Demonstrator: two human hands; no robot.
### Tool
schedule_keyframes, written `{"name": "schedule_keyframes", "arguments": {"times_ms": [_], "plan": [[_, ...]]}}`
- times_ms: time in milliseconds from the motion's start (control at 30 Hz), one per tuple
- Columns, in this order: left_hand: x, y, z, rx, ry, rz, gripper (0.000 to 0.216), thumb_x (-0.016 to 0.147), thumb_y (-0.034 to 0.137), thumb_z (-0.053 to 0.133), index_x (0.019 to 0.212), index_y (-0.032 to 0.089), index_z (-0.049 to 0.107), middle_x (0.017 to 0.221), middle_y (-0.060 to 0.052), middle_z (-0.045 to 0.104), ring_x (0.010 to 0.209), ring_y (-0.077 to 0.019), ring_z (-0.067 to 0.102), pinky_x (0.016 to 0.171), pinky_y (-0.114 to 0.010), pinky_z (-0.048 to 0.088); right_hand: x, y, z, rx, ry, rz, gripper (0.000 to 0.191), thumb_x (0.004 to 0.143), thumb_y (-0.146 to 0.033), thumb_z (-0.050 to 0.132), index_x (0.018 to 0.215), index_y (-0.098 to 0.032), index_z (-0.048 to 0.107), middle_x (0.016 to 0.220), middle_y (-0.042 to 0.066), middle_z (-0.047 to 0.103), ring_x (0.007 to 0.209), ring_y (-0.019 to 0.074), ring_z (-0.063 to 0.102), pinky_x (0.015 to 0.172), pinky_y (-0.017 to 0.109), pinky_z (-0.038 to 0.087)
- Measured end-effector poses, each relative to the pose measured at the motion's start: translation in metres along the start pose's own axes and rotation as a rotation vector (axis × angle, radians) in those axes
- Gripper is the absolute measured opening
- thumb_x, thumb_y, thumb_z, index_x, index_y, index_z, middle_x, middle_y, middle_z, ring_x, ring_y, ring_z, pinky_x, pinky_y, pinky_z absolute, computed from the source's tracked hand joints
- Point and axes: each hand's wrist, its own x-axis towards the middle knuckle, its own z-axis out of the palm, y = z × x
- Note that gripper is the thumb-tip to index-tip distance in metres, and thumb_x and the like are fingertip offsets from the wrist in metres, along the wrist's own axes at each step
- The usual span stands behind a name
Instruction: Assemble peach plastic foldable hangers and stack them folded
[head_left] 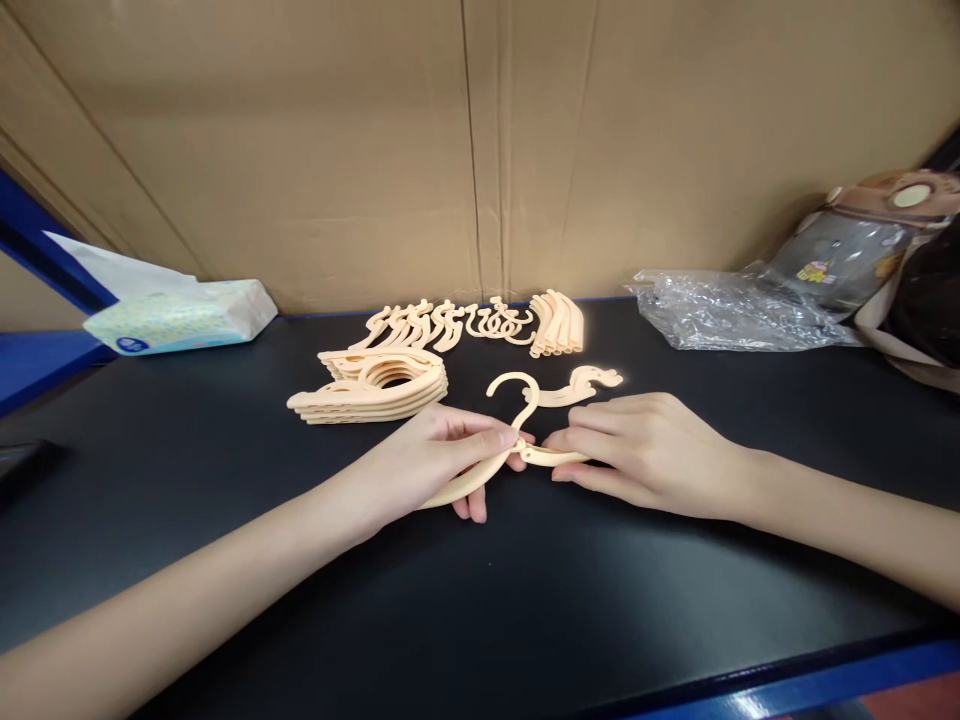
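Head view looks down on both hands meeting at a small peach plastic hanger [529, 410] that lies near the middle of the black table [525, 610]. The left hand [442, 455] is closed in a pinch, thumb and forefinger on the joint below the hook, with the other fingers curled over the left arm [439, 497] of the hanger. The right hand [645, 450] is flatter, its fingers nearly straight, and its fingertips and thumb close on the short right arm [551, 457] just beside that joint. As I judge it, the step in hand is fitting the two arms together at the hook's pivot. Seating such a joint calls for the pieces held in line and a firm, even squeeze, since the thin plastic looks likely to flex.

The hanger is smooth, matt and slim, and its hook is a round open curl. A wavy loose piece [581, 385] lies just behind it; whether it touches the hook I cannot tell. Farther back are a stack [375, 390] of curved arms, a row of hooks [450, 325] and a bundle [559, 325] of bent strips, all the same peach plastic. A soft tissue pack [180, 315] sits at far left and a crinkled clear bag [735, 310] at right, before a cardboard wall [337, 150]
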Motion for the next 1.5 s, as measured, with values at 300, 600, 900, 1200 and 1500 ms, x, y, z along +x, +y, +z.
{"name": "schedule_keyframes", "arguments": {"times_ms": [300, 600, 900, 1200, 1500], "plan": [[0.000, -0.001, -0.003, 0.015, -0.048, 0.006, 0.030, 0.089, 0.042, 0.054, 0.091, 0.017, 0.071, 0.053, 0.002, 0.059, 0.053, -0.0116, 0.056, 0.048, -0.016, 0.045, 0.001, -0.002, 0.000, -0.077, 0.105, -0.033, 0.028, 0.098, -0.033, 0.044, 0.091, -0.017, 0.067, 0.074, 0.001, 0.062, 0.064, 0.0130, 0.056, 0.060, 0.026, 0.038], [-0.001, 0.001, -0.006, -0.030, -0.114, 0.005, 0.026, 0.087, 0.041, 0.058, 0.087, 0.017, 0.069, 0.059, 0.002, 0.060, 0.058, -0.0111, 0.057, 0.051, -0.015, 0.046, 0.002, -0.008, 0.000, -0.180, 0.186, -0.067, 0.029, 0.098, -0.031, 0.046, 0.078, -0.017, 0.062, 0.067, -0.001, 0.058, 0.055, 0.0104, 0.049, 0.054, 0.027, 0.032], [-0.001, 0.003, -0.007, -0.077, -0.122, -0.047, 0.022, 0.083, 0.036, 0.066, 0.081, 0.015, 0.068, 0.060, 0.001, 0.063, 0.057, -0.0086, 0.058, 0.053, -0.014, 0.045, 0.003, -0.016, -0.005, -0.255, 0.208, -0.110, 0.032, 0.097, -0.027, 0.047, 0.070, -0.016, 0.060, 0.061, -0.003, 0.054, 0.054, 0.0113, 0.044, 0.051, 0.028, 0.030], [-0.001, -0.003, -0.001, -0.090, -0.090, 0.048, 0.029, 0.077, 0.043, 0.071, 0.085, 0.016, 0.066, 0.072, 0.002, 0.062, 0.063, -0.0102, 0.059, 0.055, -0.018, 0.048, 0.001, -0.017, -0.004, -0.248, 0.209, -0.134, 0.031, 0.097, -0.031, 0.047, 0.073, -0.017, 0.061, 0.060, -0.004, 0.054, 0.052, 0.0101, 0.045, 0.050, 0.027, 0.030], [0.001, -0.005, -0.002, -0.089, -0.092, 0.095, 0.022, 0.082, 0.037, 0.067, 0.079, 0.015, 0.067, 0.070, 0.001, 0.066, 0.061, -0.0099, 0.061, 0.056, -0.018, 0.045, 0.000, -0.019, -0.006, -0.174, 0.143, -0.091, 0.035, 0.099, -0.034, 0.042, 0.075, -0.019, 0.062, 0.057, -0.005, 0.051, 0.048, 0.0094, 0.043, 0.048, 0.028, 0.029]]}}
